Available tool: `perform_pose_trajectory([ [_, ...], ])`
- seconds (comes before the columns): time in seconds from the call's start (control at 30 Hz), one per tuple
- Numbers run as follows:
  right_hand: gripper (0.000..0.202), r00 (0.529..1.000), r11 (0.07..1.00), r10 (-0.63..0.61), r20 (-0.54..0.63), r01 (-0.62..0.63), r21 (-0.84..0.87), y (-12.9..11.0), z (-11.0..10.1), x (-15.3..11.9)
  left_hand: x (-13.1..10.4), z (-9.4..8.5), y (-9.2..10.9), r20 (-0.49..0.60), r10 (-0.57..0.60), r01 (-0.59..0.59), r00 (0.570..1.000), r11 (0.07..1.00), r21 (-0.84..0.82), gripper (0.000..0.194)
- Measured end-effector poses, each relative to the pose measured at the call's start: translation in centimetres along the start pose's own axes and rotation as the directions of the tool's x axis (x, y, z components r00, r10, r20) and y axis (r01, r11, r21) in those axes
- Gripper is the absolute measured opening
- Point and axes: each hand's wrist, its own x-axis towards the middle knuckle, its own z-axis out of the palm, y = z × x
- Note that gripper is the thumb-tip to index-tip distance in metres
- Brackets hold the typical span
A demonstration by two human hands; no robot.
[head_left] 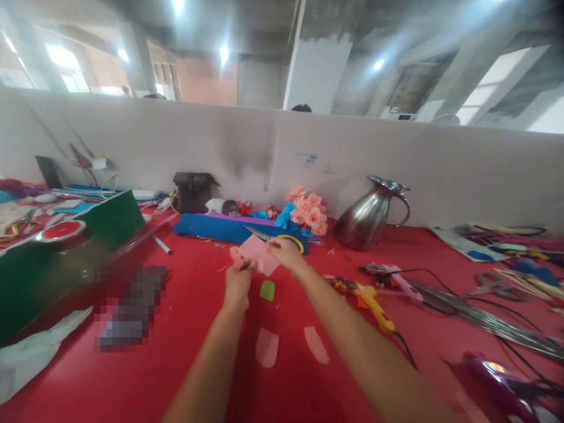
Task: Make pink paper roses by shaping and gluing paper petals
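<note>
My left hand (238,283) pinches the near left edge of a pale pink piece of crepe paper (259,254). At the paper's upper right edge, my right hand (282,252) has its fingers closed on it. A small curled peach piece (235,254) shows just above my left fingers; whether it is held with the sheet I cannot tell. Behind the paper, scissors (291,239) with yellow handles lie across a folded blue sheet (207,228). Below my hands are a small green cut piece (267,290), a pink petal-shaped piece (267,348) and another pink piece (316,345).
Peach paper flowers (312,212) and a steel jug (365,214) stand by the white partition (396,158). To the right lie a yellow glue gun (374,305), cords, wires (489,320) and grey-handled scissors (500,286). A green board (117,229), tape roll (61,232) and pen (162,244) are left.
</note>
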Motion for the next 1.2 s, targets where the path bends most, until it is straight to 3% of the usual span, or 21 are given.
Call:
perform_pose_trajectory([
  [0.1, 0.027, 0.998, 0.985, 0.013, 0.065, -0.024, 0.172, -0.4, 0.5, -3.0, -0.4, 0.2, 0.1, -0.018, 0.046, -0.045, 0.999, 0.997, 0.056, 0.017],
  [0.2, 0.028, 0.997, 0.925, 0.055, 0.060, -0.074, 0.372, -0.1, 1.0, -5.4, -0.6, 0.3, 0.1, 0.003, 0.062, -0.062, 0.998, 0.994, 0.092, 0.018],
  [0.4, 0.019, 0.990, 0.732, 0.139, -0.004, -0.100, 0.674, 1.1, 1.6, -6.7, -0.6, 0.4, -0.3, 0.071, 0.041, -0.055, 0.997, 0.976, 0.210, 0.026],
  [0.67, 0.014, 0.975, 0.658, 0.222, -0.005, -0.146, 0.739, 1.7, 2.0, -7.1, -0.2, 0.0, -0.3, 0.038, 0.062, -0.070, 0.997, 0.960, 0.270, 0.030],
  [1.2, 0.012, 0.973, 0.580, 0.208, 0.100, -0.205, 0.788, 1.8, 1.5, -7.5, -1.2, 0.5, 0.0, 0.107, 0.059, -0.090, 0.993, 0.944, 0.316, 0.027],
])
